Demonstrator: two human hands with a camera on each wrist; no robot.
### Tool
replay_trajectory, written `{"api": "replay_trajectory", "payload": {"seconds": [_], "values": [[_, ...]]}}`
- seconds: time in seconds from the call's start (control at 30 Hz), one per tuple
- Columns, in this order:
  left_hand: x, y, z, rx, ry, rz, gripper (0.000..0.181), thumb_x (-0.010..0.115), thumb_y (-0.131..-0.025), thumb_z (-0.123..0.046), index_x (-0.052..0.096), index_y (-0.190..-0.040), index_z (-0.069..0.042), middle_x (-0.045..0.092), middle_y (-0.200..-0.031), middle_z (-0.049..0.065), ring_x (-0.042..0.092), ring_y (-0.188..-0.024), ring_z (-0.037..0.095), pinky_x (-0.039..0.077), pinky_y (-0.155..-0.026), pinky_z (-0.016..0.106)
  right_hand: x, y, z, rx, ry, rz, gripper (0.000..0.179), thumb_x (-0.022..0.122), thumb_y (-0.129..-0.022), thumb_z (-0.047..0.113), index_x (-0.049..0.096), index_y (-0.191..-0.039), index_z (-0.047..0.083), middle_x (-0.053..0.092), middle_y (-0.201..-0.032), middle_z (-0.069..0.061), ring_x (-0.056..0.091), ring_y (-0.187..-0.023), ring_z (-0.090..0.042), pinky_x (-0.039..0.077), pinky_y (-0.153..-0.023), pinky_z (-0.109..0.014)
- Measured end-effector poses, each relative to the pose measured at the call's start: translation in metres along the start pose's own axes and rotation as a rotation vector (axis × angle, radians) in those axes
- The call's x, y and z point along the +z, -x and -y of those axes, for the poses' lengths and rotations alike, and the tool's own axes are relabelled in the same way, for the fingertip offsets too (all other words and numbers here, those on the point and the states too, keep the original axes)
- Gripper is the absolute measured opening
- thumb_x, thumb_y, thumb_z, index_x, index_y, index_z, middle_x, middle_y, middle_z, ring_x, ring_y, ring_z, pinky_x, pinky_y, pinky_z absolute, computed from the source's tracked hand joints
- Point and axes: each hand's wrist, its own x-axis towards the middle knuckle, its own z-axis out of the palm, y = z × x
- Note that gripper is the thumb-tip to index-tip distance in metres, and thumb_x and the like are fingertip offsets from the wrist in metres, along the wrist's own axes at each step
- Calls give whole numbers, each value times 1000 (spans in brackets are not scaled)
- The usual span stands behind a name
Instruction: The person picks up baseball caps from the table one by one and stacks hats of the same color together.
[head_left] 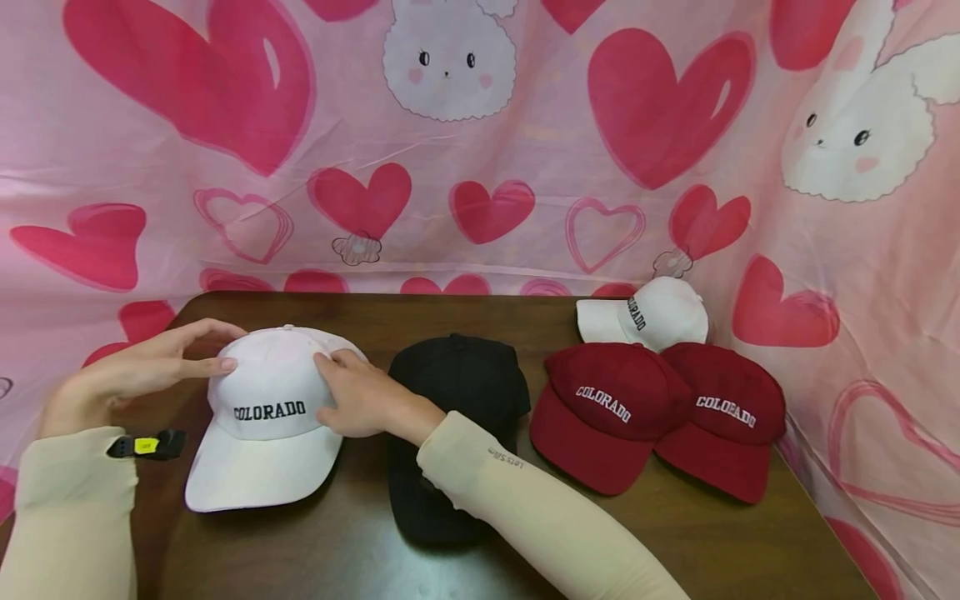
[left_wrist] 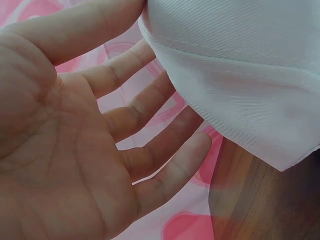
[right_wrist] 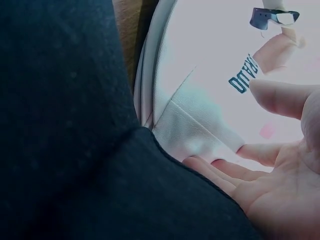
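Note:
A white baseball cap (head_left: pixel 262 467) lettered COLORADO rests at the table's left, brim toward me. My left hand (head_left: pixel 146 367) is at the left of its crown, the thumb touching the fabric. In the left wrist view the other fingers (left_wrist: pixel 135 117) extend loosely beside the cap's lower edge. On the opposite side my right hand (head_left: pixel 367 396) touches the crown with its fingers. The right wrist view shows its thumb (right_wrist: pixel 280 97) raised off the side panel, and layered brim edges. My right forearm crosses over a black cap (head_left: pixel 457 375).
Two dark red COLORADO caps, one (head_left: pixel 600 417) overlapping the other (head_left: pixel 727 425), sit to the right. Behind them is another white cap (head_left: pixel 667 312), its brim pointing left. A pink heart-patterned cloth (head_left: pixel 427 158) hangs around the brown table (head_left: pixel 300 558).

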Motion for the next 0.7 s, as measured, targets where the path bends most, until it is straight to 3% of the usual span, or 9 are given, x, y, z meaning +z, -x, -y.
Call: {"api": "replay_trajectory", "payload": {"seconds": [0.27, 0.33, 0.5, 0.57, 0.7], "values": [[0, 0, 1, 6, -28, -4, 60, 70, -103, -30, 43, -151, -8, 50, -146, 22, 49, -131, 43, 57, -96, 61, 1, -2, -2, -6, -1, 9, 78, 66, -104, 33, 26, -170, 15, 34, -169, -3, 45, -145, -13, 41, -116, -22], [0, 1, 1, 4, -42, -10, 58, 70, -103, -29, 44, -151, -8, 52, -144, 21, 51, -129, 40, 59, -93, 53, 0, -2, -3, -8, -5, 11, 78, 66, -104, 33, 25, -170, 16, 33, -169, -3, 45, -146, -12, 40, -116, -22], [-3, 4, 0, 33, -34, -31, 54, 70, -103, -26, 46, -150, -11, 58, -139, 15, 61, -117, 11, 58, -86, 29, -5, -2, -7, -36, -65, 22, 78, 66, -105, 31, 26, -169, 13, 33, -169, -3, 40, -148, -11, 39, -114, -17], [-4, 6, -1, 49, -28, -40, 54, 71, -103, -25, 46, -150, -12, 58, -139, 14, 60, -110, -1, 57, -85, 25, -10, 1, -9, -58, -109, 27, 78, 66, -105, 29, 27, -169, 11, 35, -168, -4, 39, -149, -11, 38, -114, -16], [-6, 9, -8, 60, -61, -55, 60, 74, -101, -26, 44, -151, -12, 54, -144, 16, 55, -110, -8, 57, -84, 24, -27, 12, -12, -113, -173, 10, 76, 68, -104, 28, 31, -168, 10, 41, -164, -6, 40, -147, -14, 40, -113, -18]]}}
